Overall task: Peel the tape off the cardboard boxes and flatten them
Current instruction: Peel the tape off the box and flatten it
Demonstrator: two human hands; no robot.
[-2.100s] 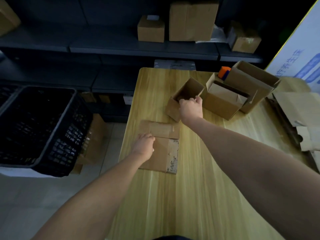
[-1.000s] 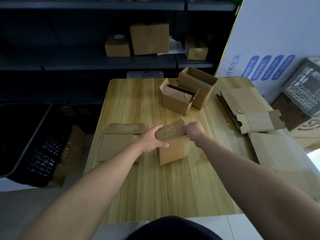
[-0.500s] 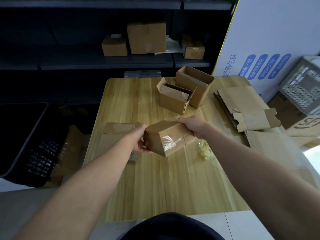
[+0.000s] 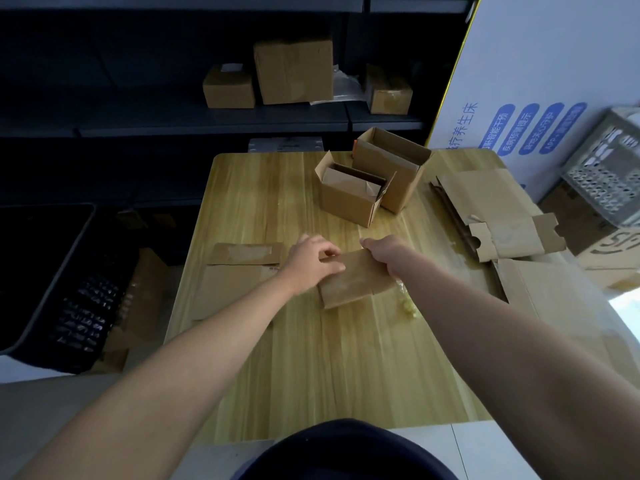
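A small brown cardboard box (image 4: 356,280) lies low on the wooden table (image 4: 339,368) in front of me. My left hand (image 4: 310,263) grips its left top edge, fingers curled over it. My right hand (image 4: 389,252) holds its far right corner. Whether tape is still on the box I cannot tell. A flattened box (image 4: 239,271) with a clear tape strip lies to the left, partly under my left forearm. Two open boxes (image 4: 349,195) (image 4: 394,164) stand at the back of the table. A small wad of peeled tape (image 4: 410,308) lies just right of the held box.
Flattened cardboard pieces (image 4: 502,216) cover the table's right side. A black crate (image 4: 59,275) stands on the floor at the left. Dark shelves behind hold several closed boxes (image 4: 292,69). A white printed panel (image 4: 540,81) and a grey perforated basket (image 4: 609,174) are at the right.
I picked the small box from the back of the table and drew it toward me. It was raised and turned between both hands, and now lies lower on the table.
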